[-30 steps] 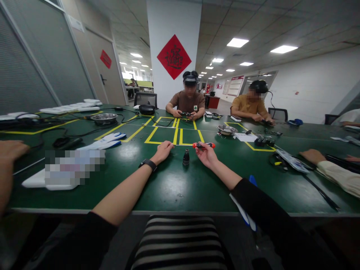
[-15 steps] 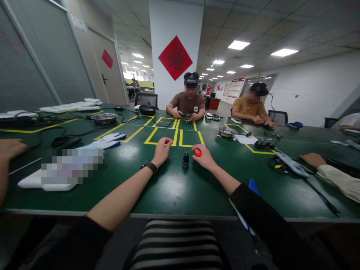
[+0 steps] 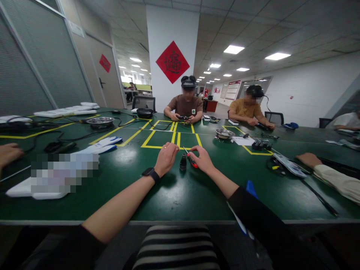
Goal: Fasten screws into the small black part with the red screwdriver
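Observation:
My right hand (image 3: 203,160) is closed around the red and black handle of a screwdriver (image 3: 193,161). Its thin metal shaft points up and to the left, toward my other hand. My left hand (image 3: 166,159), with a dark watch at the wrist, has its fingers drawn together in a pinch; what they hold, if anything, is too small to make out. Between the two hands a small black bottle-shaped object (image 3: 183,163) stands upright on the green table (image 3: 157,202).
White and blue gloves (image 3: 104,144) lie left, beside white boards (image 3: 19,189). Metal bowls (image 3: 225,133) (image 3: 100,122), cables and small black parts (image 3: 261,145) sit farther off. Co-workers sit across the table; other people's hands (image 3: 309,159) (image 3: 11,153) rest at both sides.
My hands have come closer together beyond the black object. The screwdriver has turned, so its shaft now shows pointing up and left. The whole view has shifted slightly.

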The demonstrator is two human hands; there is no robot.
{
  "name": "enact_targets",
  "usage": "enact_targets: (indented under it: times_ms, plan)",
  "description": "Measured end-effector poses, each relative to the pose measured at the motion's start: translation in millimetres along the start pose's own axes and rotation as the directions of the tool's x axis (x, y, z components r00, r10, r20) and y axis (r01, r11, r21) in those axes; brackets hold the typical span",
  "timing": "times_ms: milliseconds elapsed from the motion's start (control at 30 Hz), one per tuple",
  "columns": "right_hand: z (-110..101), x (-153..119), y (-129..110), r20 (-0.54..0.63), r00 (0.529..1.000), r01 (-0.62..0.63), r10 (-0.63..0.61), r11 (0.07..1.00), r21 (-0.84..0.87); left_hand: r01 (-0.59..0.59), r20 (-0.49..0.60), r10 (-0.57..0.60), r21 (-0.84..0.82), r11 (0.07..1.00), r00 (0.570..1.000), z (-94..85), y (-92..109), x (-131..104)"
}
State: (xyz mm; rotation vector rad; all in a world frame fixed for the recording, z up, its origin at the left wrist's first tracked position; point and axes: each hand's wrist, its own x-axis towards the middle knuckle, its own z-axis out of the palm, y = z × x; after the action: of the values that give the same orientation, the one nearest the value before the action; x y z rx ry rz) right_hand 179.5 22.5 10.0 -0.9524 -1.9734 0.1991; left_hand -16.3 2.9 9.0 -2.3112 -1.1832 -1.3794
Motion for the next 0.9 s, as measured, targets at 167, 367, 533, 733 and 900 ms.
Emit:
enact_targets:
  times_ms: [167,367,533,733,900]
  plan:
    - [-11,-1,-24,0.004,0.966,0.259,-0.259,0.964,0.054,-0.176,0.054,0.174,0.040,0.984,0.983,0.2,6,-2]
    - [-5,-4,-32,-0.016,0.940,0.340,-0.339,0.940,0.031,-0.246,0.106,0.239,0.057,0.967,0.965,2.1,10,-4]
    - [-7,-5,-34,-0.018,0.933,0.361,-0.361,0.932,0.027,-0.251,0.112,0.246,0.035,0.967,0.963,2.4,10,-4]
    - [-7,-5,-35,-0.006,0.940,0.340,-0.340,0.937,0.077,-0.223,0.121,0.223,-0.019,0.975,0.967,3.6,9,-4]
    - [-3,-6,-33,0.002,0.949,0.314,-0.316,0.944,0.104,-0.174,0.125,0.183,-0.083,0.981,0.975,5.8,10,-5]
